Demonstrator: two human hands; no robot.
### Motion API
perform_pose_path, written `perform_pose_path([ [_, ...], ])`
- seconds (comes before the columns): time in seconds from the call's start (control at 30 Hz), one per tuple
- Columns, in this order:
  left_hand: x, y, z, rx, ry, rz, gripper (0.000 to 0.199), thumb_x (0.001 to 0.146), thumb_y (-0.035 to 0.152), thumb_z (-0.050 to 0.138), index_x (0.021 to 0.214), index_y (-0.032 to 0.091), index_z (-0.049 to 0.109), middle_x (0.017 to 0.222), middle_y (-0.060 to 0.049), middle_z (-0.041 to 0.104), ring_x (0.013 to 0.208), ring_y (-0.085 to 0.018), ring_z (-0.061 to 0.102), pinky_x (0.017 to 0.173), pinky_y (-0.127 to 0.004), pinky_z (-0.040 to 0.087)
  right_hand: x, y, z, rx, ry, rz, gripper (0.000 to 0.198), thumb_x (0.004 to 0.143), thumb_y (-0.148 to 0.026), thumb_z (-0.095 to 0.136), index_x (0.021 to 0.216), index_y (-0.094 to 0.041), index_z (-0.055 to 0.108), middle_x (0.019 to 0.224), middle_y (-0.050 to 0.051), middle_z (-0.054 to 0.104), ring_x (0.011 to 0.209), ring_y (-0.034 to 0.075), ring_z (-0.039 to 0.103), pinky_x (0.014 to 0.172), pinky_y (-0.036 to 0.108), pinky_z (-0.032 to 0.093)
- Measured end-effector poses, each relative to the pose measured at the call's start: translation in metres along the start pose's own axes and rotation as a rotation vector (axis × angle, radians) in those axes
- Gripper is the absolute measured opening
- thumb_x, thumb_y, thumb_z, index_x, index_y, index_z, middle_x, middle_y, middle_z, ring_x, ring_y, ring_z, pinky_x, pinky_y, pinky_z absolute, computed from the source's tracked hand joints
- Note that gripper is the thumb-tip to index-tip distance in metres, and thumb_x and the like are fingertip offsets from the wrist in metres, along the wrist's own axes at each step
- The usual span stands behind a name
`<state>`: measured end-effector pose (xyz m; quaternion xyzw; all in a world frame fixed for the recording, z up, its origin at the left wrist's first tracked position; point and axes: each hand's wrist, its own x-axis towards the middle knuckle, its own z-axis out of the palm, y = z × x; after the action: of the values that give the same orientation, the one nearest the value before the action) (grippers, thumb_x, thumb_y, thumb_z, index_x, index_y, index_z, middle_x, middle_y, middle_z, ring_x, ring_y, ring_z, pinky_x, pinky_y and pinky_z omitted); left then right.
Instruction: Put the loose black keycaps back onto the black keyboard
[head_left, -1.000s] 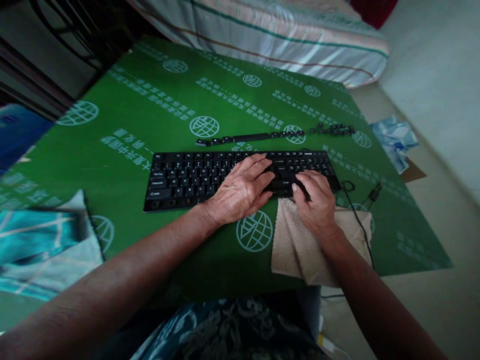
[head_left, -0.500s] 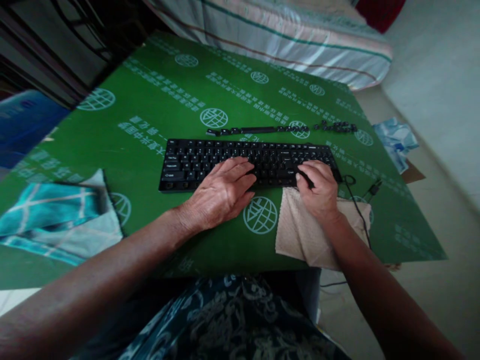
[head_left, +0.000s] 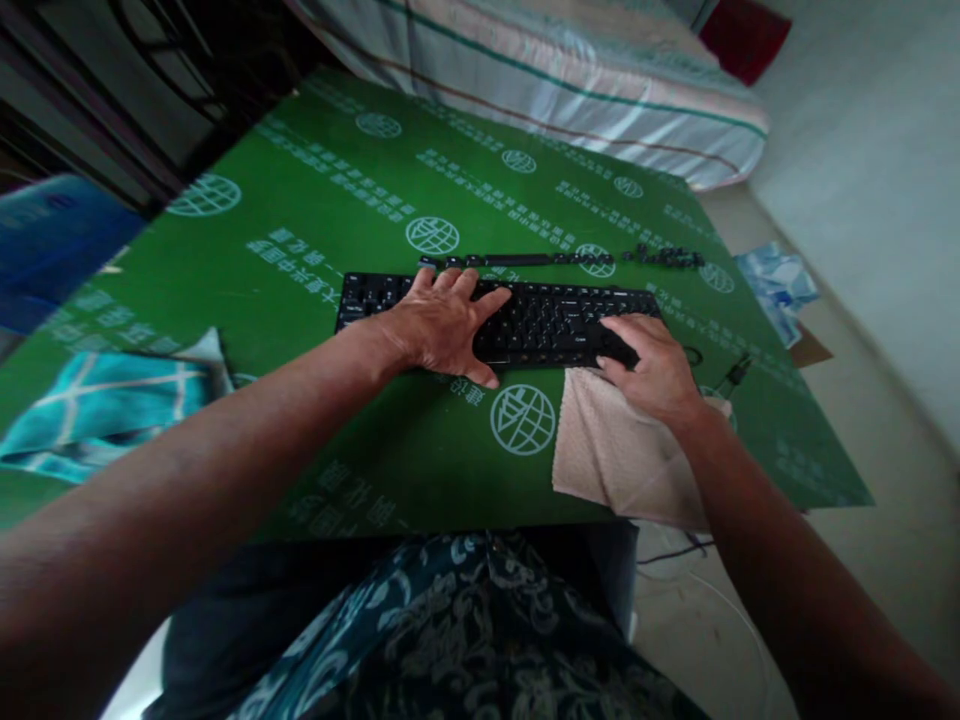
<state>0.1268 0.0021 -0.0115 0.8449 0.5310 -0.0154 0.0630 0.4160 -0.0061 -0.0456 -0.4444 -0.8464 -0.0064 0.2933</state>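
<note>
A black computer keyboard (head_left: 547,322) lies on the green table (head_left: 420,450). My left hand (head_left: 444,325) is spread over its left half, palm down. Its fingertips reach the back edge, near the left end of a row of loose keycaps that includes a long space bar (head_left: 517,260). The left thumb extends past the front edge. My right hand (head_left: 651,365) is curled at the keyboard's right end, with fingers over the number keys and thumb at the front edge. Part of that grip is hidden. Under my right wrist lies a beige cloth (head_left: 600,450).
A cluster of small loose keycaps (head_left: 667,257) lies behind the keyboard's right end. A cable with a plug (head_left: 736,372) rests to the right. At the left is a folded turquoise checked cloth (head_left: 127,400). A bed (head_left: 585,90) stands beyond the table, beside a wall.
My left hand has moved left and away from me, its fingers spreading toward the keyboard's back edge. My right hand stays at the right end. The view has shifted slightly.
</note>
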Motion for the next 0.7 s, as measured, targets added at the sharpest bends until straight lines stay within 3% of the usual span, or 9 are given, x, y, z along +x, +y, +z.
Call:
perform_pose_path([
  [0.2,0.003,0.000,-0.015,0.105,0.007,0.063,0.104,0.059,0.062,0.075,0.144,0.018,0.035,0.133,-0.021,0.049,0.118,-0.042,0.046,0.100,-0.058,0.032,0.002,0.000,-0.005,0.029,-0.025,-0.026,0.045,0.074,-0.027,0.065,0.117,-0.018,0.062,0.108,0.010,0.066,0.103,0.026,0.060,0.096,0.049,0.047],
  [0.4,0.013,-0.010,-0.034,-0.046,-0.097,0.084,0.096,0.065,0.050,0.074,0.145,0.019,0.032,0.131,-0.014,0.055,0.113,-0.028,0.054,0.096,-0.043,0.043,0.005,-0.002,-0.009,0.033,-0.006,0.002,0.048,0.073,-0.025,0.067,0.120,-0.018,0.060,0.111,0.009,0.066,0.105,0.027,0.061,0.097,0.047,0.048],
  [0.53,0.021,-0.019,-0.037,-0.128,-0.140,0.104,0.100,0.056,0.061,0.071,0.143,0.024,0.037,0.130,-0.009,0.058,0.113,-0.030,0.056,0.095,-0.041,0.044,0.009,-0.002,-0.010,0.045,0.029,0.008,0.049,0.073,-0.023,0.068,0.121,-0.016,0.060,0.109,0.010,0.067,0.105,0.026,0.061,0.096,0.045,0.049],
  [0.7,0.024,-0.023,-0.038,-0.162,-0.155,0.099,0.096,0.057,0.063,0.068,0.140,0.025,0.041,0.123,-0.008,0.062,0.107,-0.029,0.061,0.090,-0.041,0.047,0.016,-0.004,-0.009,0.066,0.040,0.001,0.049,0.072,-0.023,0.069,0.119,-0.015,0.060,0.107,0.009,0.068,0.103,0.025,0.063,0.095,0.044,0.050],
])
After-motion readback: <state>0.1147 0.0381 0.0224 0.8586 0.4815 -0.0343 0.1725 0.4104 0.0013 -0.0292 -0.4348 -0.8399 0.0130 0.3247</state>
